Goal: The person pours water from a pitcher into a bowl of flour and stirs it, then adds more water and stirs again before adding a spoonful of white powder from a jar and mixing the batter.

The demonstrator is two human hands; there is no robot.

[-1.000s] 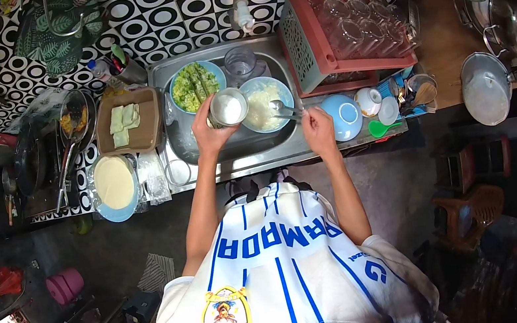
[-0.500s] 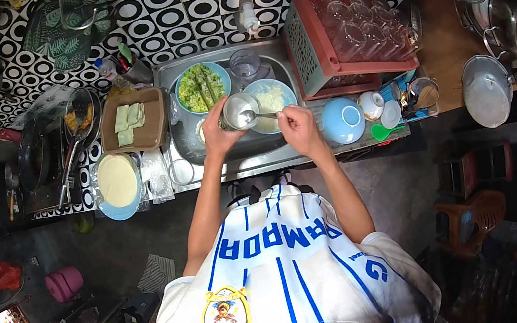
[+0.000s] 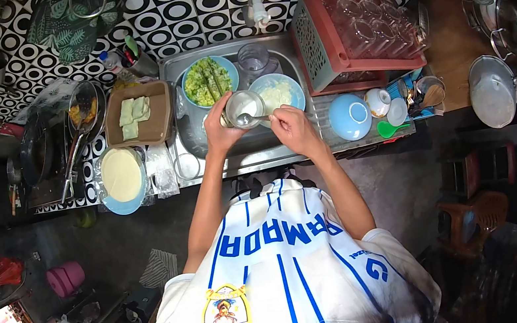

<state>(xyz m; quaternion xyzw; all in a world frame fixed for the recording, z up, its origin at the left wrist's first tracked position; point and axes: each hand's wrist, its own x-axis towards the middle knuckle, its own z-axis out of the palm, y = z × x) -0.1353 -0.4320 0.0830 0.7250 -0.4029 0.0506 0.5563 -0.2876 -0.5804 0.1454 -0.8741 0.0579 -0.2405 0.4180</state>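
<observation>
Since a second ago my right hand (image 3: 294,131) has come in from the sink's right edge, and the spoon (image 3: 251,119) it carries now dips into the jar (image 3: 242,108). Going left to right: my left hand (image 3: 220,130) has its fingers wrapped closed around the jar, holding it tilted above the sink (image 3: 218,157), between the green bowl (image 3: 209,80) and the white bowl (image 3: 278,91). My right fingers pinch the spoon handle. To scoop well I judge I should keep the jar steady and the spoon low against its wall.
</observation>
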